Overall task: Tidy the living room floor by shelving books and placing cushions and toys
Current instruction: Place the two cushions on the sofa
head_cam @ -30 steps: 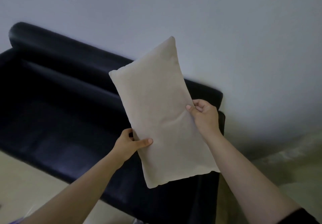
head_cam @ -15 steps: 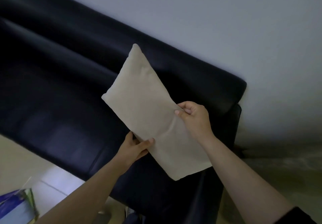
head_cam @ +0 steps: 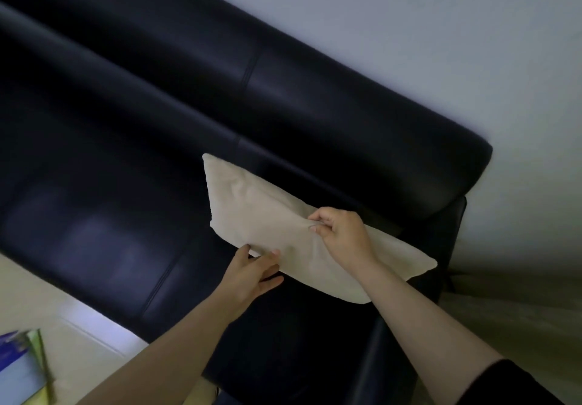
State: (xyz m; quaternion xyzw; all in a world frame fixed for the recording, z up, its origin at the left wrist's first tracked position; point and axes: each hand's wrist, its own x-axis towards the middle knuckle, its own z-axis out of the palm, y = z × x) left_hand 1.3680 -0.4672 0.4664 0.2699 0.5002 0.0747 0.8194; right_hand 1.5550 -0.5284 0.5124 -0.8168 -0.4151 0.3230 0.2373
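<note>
Cushion, beige, rectangular, soft fabric (head_cam: 252,209), held tilted in front of the backrest at the right end of a black leather sofa (head_cam: 283,89). One short edge up and left, far corner down by the sofa's right armrest. Left hand (head_cam: 248,275) at the lower long edge, thumb on top, fingers beneath, clamped on the fabric. Right hand (head_cam: 343,234) on the upper face, fingers curled, pinching a fold of the cover near the middle. Touching the seat or just above it: cannot tell. Lower left, on pale floor tiles (head_cam: 31,294), blurred blue and green books (head_cam: 22,370), apart from the sofa's front edge. Grey wall (head_cam: 409,26) behind the backrest.
</note>
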